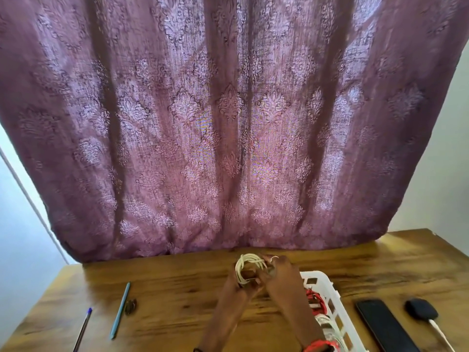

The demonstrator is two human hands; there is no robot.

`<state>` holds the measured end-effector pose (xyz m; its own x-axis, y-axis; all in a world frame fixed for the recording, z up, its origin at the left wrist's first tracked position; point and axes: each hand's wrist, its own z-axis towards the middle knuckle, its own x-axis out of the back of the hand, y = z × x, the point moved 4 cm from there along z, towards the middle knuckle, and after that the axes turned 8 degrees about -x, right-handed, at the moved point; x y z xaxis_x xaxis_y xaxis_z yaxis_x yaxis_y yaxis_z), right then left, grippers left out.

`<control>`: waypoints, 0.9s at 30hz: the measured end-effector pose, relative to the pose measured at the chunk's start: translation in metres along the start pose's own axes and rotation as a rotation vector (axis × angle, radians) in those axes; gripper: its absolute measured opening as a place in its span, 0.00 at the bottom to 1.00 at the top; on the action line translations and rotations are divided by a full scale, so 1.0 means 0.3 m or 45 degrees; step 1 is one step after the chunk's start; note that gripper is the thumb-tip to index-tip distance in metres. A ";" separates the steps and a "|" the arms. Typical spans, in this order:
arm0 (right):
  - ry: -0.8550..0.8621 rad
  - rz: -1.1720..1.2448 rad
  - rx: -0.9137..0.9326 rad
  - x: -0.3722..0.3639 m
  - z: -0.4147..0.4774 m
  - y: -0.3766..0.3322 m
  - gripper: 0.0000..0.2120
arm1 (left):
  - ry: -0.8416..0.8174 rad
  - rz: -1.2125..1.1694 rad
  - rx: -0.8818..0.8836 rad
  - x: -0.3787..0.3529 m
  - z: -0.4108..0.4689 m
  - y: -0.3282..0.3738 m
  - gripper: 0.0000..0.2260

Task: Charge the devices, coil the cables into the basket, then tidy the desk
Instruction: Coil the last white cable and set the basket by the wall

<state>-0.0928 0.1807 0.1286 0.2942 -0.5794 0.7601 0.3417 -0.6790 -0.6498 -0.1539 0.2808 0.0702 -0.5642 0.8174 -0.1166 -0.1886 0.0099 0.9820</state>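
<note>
A white cable (247,262) is wound into a coil above the wooden desk (177,288), near its far edge. My left hand (237,284) grips the coil from below. My right hand (278,271) pinches the coil's right side with its fingers. To the right stands a white plastic basket (327,285) with a red cable (314,299) and a white cable (323,321) lying inside. My right forearm hides part of the basket.
A black phone (380,323) lies right of the basket. Beside it sits a dark charger (420,311) with a white cable (440,335). On the left lie a teal pen (120,309), a blue-capped pen (83,326) and a small dark clip (130,306). A purple curtain (228,123) hangs behind.
</note>
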 end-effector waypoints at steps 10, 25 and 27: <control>0.009 0.248 0.019 -0.010 -0.001 -0.003 0.17 | 0.172 -0.218 0.284 0.018 -0.011 0.002 0.13; -0.106 0.638 0.078 -0.015 -0.014 -0.018 0.18 | 0.137 -0.114 0.203 0.075 -0.015 0.069 0.07; -0.148 0.698 0.081 -0.017 -0.015 -0.022 0.18 | 0.154 -0.120 0.201 0.079 -0.014 0.069 0.07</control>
<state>-0.1005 0.1861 0.1289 0.5391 -0.7836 0.3087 0.1635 -0.2622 -0.9511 -0.1746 0.2978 0.0871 -0.6444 0.7334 -0.2163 -0.1218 0.1808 0.9759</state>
